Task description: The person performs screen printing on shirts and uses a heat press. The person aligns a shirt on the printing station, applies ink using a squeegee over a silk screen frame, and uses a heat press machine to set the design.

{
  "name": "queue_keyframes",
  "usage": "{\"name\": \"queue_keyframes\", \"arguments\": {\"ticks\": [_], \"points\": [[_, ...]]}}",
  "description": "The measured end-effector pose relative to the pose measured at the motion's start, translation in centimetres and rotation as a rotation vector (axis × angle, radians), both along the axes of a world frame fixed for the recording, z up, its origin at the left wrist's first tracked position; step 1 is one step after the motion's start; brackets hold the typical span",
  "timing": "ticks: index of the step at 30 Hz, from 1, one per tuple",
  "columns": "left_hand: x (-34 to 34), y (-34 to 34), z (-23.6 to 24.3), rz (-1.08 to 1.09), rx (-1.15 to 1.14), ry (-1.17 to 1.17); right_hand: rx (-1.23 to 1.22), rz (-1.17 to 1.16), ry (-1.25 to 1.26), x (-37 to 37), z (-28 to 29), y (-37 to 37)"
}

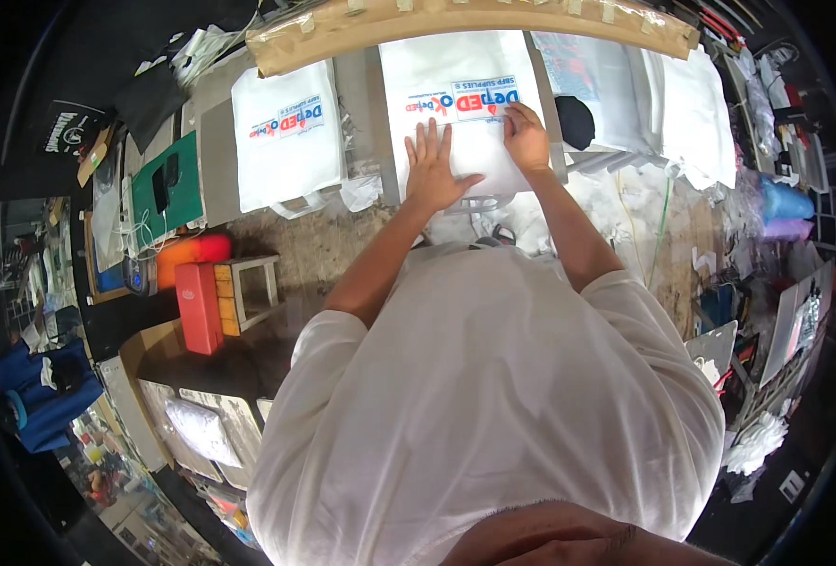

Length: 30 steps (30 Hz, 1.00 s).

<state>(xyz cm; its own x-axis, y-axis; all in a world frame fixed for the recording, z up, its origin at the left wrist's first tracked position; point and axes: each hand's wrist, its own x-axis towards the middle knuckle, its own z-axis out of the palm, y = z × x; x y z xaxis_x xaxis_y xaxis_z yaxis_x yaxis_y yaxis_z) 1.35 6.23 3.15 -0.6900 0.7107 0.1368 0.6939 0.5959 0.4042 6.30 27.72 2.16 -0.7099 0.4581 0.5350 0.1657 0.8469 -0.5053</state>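
A white fabric bag [475,71] with blue and red print lies flat on a grey board in front of me. My left hand [432,173] presses on its near left part, palm down, fingers spread just below the print. At the right end of the print, my right hand [527,141] touches the bag with curled fingers drawn together. Whatever is between those fingertips, if anything, is too small to make out. Another printed white bag [288,165] lies to the left, a strap hanging off its near edge.
A brown cardboard-covered beam [475,30] spans the far side. A round black object [576,123] sits right of the middle bag, with white material [696,108] beyond. Leftward are a green board [165,193] holding a dark phone-like object and a red box [198,307].
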Motion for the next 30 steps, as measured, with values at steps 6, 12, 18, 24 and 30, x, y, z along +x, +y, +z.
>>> {"name": "queue_keyframes", "arguments": {"ticks": [6,12,18,24,30], "points": [[0.1,0.4,0.6,0.025,0.008,-0.026,0.037,-0.004,-0.075,1.1,0.3,0.5],[-0.1,0.0,0.6,0.044,-0.039,-0.029,0.182,0.073,-0.218,3.1,2.1,-2.4],[0.0,0.6,0.4,0.015,-0.011,-0.006,0.144,0.084,-0.315,4.0,0.4,-1.9],[0.3,0.9,-0.1,0.082,-0.026,0.05,0.121,0.095,-0.299,4.1,0.1,-2.0],[0.3,0.8,0.3,0.086,-0.04,0.042,0.109,0.101,-0.292,4.0,0.3,-2.1]]}}
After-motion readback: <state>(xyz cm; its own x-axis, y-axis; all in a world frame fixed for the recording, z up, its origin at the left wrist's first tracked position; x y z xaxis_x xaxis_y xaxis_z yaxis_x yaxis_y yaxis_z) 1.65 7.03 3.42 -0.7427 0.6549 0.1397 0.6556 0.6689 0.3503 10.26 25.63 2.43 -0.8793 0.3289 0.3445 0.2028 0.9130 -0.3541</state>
